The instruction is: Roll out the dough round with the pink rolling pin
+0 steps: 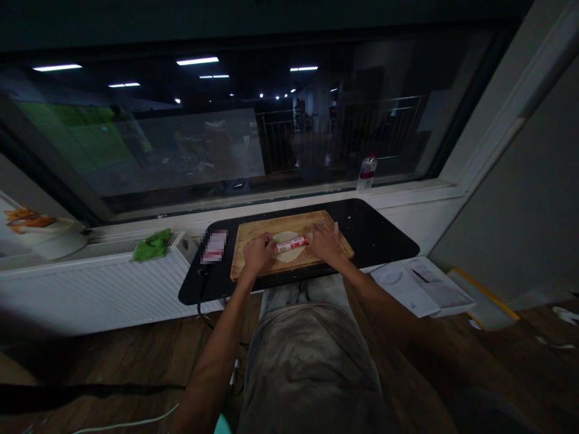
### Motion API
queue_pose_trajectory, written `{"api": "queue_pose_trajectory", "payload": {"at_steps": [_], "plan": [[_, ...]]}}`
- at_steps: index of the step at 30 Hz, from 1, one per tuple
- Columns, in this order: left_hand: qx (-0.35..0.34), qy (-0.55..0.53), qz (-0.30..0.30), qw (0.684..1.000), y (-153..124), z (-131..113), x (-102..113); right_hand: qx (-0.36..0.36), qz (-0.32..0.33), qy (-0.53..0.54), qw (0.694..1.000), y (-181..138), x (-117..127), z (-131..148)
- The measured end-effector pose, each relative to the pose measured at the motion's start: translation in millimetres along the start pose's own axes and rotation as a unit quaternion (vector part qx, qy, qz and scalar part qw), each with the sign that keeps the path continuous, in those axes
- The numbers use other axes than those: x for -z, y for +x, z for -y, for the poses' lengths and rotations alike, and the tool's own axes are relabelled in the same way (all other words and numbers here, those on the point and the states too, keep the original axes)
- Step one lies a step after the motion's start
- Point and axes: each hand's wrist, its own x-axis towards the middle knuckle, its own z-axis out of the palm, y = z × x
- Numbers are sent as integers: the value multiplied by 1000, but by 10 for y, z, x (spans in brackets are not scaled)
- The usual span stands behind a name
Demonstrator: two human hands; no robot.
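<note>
A slim red-and-white printed tube [292, 244] lies across a flat, pale, roundish sheet of dough [288, 255]. The dough rests on a wooden cutting board [257, 229]. My left hand [259, 252] is closed around the tube's left end, its fingers curled. At the other end, my right hand [326, 242] grips the tube from above, some fingers partly stretched. Both ends of the tube are hidden by my hands. The board sits on a black table [375, 235] in front of my body.
A blurred-out pinkish item [214, 246] lies on the table's left part. Further left, a green cloth [151, 245] drapes over a white radiator [136, 289]. A water bottle [367, 173] stands on the windowsill. White boxes [420, 286] lie below the table's right side.
</note>
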Motion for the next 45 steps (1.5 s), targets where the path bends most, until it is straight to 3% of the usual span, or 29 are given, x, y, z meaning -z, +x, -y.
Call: {"api": "queue_pose_trajectory", "payload": {"at_steps": [8,17,26,33,37,45], "plan": [[-1,11,12,1000,138,-13,-4,-25,-46,-2,999,-138,-124,-3],[-62,30,8,998,410,72,-120,-34,-71,4,997,-374,-147,47],[-98,15,17,995,574,82,-184,2,-144,-2,990,-598,-200,76],[-112,-24,31,993,657,119,-254,108,-93,-6,990,-729,-217,123],[-107,-26,40,993,709,152,-276,134,-52,7,990,-599,-143,53],[-131,-53,127,982,992,103,-246,139,10,25,990,-277,-63,-114]]}}
